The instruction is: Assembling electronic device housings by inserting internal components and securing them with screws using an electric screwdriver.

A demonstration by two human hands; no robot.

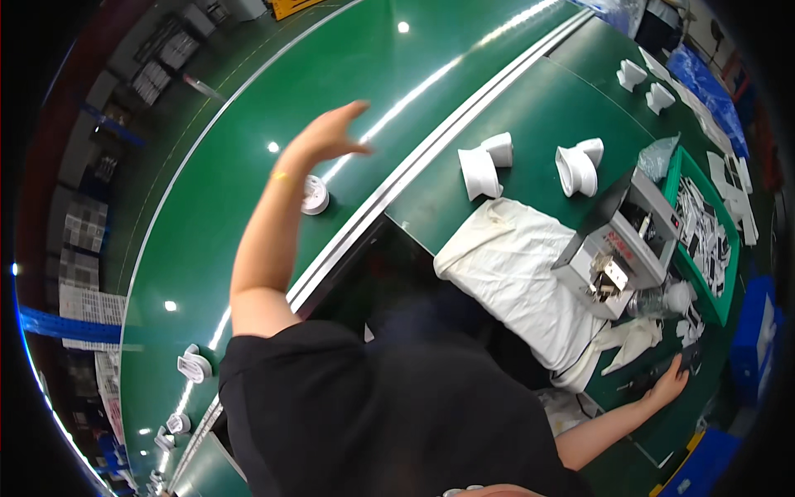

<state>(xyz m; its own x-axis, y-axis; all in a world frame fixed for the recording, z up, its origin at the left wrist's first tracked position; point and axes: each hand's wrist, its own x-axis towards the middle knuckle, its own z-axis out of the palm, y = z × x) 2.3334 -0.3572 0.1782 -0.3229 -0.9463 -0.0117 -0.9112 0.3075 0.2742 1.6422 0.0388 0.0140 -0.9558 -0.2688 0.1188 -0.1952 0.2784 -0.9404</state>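
My left hand [330,134] reaches out over the green conveyor belt [364,74], fingers apart and slightly blurred, with nothing in it. A round white plastic part [315,196] lies on the belt beside my left forearm, partly hidden by it. Far to the right, my right hand [667,384] is closed around a black electric screwdriver [660,373] low over the bench; its thin bit points left. Close to that hand lie a pair of pale cloth gloves [633,341]. Two white curved plastic parts [482,170] [578,168] stand on the green bench between my hands.
A grey metal box-shaped machine [617,248] stands on the bench beside a white cloth [522,277]. Behind it, a green tray [729,286] holds many small pieces. More white parts [632,74] stand at the far right; others [195,364] ride on the belt, lower left.
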